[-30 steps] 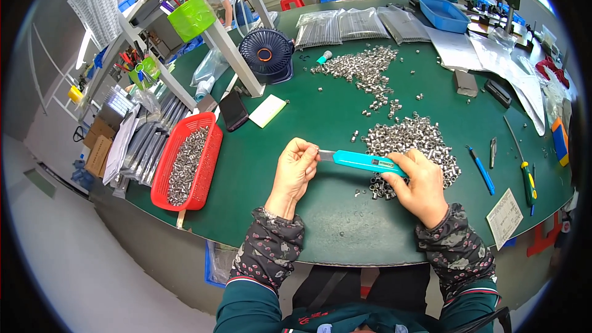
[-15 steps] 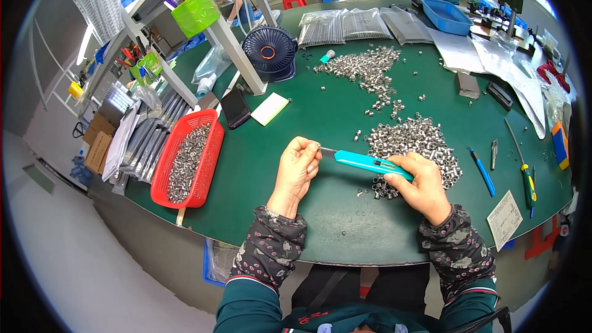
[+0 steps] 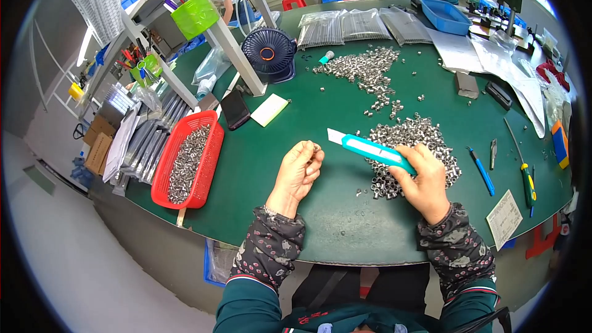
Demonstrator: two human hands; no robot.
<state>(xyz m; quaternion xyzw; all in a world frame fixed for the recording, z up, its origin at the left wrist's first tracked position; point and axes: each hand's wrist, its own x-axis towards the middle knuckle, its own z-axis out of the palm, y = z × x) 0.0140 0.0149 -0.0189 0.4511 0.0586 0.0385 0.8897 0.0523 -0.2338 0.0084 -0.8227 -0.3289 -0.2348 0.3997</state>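
My right hand point(image 3: 424, 179) is wrapped round a teal utility knife point(image 3: 376, 150), its blade out and angled up to the left. My left hand point(image 3: 298, 172) is closed in a pinch, and between thumb and forefinger sits a small metal ring, mostly covered by the fingers. A gap separates the blade from that hand. Under and behind the knife lies a heap of small shiny metal rings point(image 3: 425, 132) on the green table point(image 3: 333, 222). Farther off, a second heap of metal rings point(image 3: 370, 68) spreads across the tabletop.
To the left stands a red basket point(image 3: 213, 154) of metal rings, near a phone point(image 3: 235, 110), a pale notepad point(image 3: 269, 110) and a fan point(image 3: 269, 53). On the right lie a blue pen-like tool point(image 3: 481, 171), a green-yellow screwdriver point(image 3: 528, 185) and a paper slip point(image 3: 504, 219). Two people are in the background.
The knife has drawn away from my left hand, and its blade has tipped upward and turned to show its flat side. My left hand has stayed nearly in place.
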